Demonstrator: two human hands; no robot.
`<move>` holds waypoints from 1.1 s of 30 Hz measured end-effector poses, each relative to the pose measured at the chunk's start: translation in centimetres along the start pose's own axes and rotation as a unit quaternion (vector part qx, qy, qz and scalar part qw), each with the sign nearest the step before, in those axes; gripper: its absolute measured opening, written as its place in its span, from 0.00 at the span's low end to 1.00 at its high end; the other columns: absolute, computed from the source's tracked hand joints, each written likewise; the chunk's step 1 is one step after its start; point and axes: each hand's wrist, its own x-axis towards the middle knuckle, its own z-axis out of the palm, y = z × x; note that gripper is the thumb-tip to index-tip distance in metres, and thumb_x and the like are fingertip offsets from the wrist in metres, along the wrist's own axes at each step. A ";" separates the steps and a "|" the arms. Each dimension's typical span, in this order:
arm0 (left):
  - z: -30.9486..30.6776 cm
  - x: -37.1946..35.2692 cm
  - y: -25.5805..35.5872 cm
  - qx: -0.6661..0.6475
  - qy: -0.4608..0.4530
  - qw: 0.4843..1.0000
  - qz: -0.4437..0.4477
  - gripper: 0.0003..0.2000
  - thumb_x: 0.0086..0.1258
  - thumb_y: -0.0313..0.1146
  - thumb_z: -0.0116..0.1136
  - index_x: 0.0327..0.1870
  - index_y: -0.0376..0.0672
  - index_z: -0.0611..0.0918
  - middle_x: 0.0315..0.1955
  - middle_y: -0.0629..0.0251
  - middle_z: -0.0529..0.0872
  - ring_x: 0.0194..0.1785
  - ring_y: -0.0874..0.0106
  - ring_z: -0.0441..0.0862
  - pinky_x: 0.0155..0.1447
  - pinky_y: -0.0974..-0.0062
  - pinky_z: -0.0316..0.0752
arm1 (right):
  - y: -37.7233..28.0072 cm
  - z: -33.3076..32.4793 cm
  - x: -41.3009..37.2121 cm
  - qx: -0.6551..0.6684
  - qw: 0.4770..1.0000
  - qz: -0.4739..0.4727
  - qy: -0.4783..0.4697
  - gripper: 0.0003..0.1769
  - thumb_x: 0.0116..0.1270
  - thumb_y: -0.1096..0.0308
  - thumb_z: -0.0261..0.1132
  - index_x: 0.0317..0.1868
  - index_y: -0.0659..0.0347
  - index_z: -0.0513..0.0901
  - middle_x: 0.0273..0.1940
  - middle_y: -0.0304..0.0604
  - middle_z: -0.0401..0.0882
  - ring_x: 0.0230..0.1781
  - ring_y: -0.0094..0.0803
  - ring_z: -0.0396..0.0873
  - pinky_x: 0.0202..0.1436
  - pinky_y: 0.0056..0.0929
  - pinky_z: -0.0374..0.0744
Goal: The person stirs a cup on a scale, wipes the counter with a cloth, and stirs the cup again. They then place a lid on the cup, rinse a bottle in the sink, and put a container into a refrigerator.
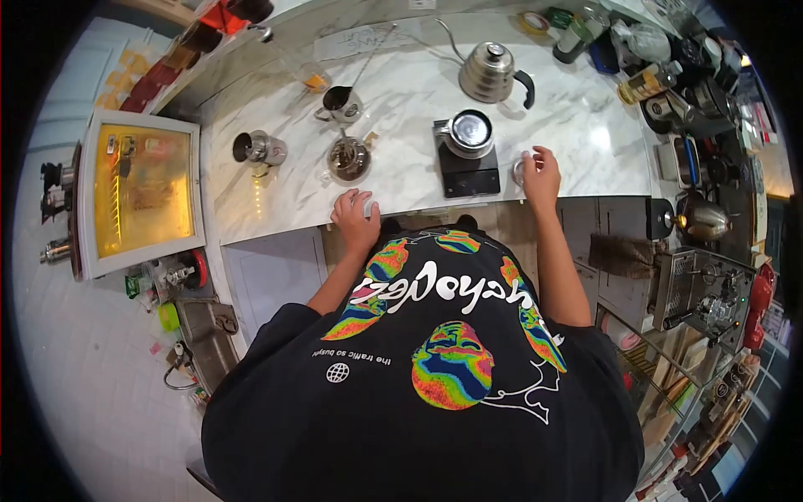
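Note:
My left hand [356, 217] rests at the front edge of the marble counter, its fingers apart and bent, just below a round glass server [349, 159] with dark contents. At the right, the curled fingers of my right hand [542, 173] close on a small round, clear piece [519, 173], partly hidden. Between the hands, a black scale [470, 177] carries a metal-rimmed round vessel [471, 132] with a dark top. Behind it stands a steel gooseneck kettle [488, 75] with a black handle. A metal pitcher [339, 102] is behind the glass server.
A steel canister [266, 148] stands at the left of the counter [401, 180], near a framed yellow board [142, 191]. Bottles, including a yellow-labelled one [648, 84], crowd the right back corner. A steel sink [209, 339] is at lower left, and an espresso machine [707, 297] stands at right.

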 end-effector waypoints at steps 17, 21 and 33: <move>4.0 -1.5 6.7 0.025 0.012 1.000 -0.003 0.19 0.67 0.39 0.69 0.59 0.50 0.85 0.65 0.56 0.77 0.73 0.53 0.70 0.76 0.48 0.58 | -0.2 -1.6 0.0 -0.234 0.957 -0.092 -0.145 0.42 0.58 0.58 0.79 0.73 0.52 0.77 0.56 0.55 0.81 0.56 0.53 0.82 0.58 0.48 0.82; 4.4 -1.7 7.1 0.028 0.024 0.999 -0.012 0.19 0.67 0.40 0.69 0.59 0.50 0.84 0.65 0.56 0.77 0.73 0.52 0.69 0.77 0.48 0.57 | -3.2 -2.9 1.2 0.016 0.990 -0.029 -0.134 0.43 0.59 0.61 0.79 0.76 0.53 0.74 0.57 0.56 0.80 0.56 0.53 0.84 0.59 0.44 0.83; 4.8 -1.9 7.4 0.046 0.037 0.998 -0.017 0.20 0.68 0.41 0.67 0.60 0.49 0.84 0.66 0.55 0.76 0.74 0.53 0.69 0.78 0.47 0.56 | -11.6 -0.3 2.5 0.235 0.941 -0.192 -0.150 0.36 0.57 0.60 0.83 0.63 0.59 0.76 0.62 0.48 0.79 0.65 0.41 0.79 0.70 0.45 0.76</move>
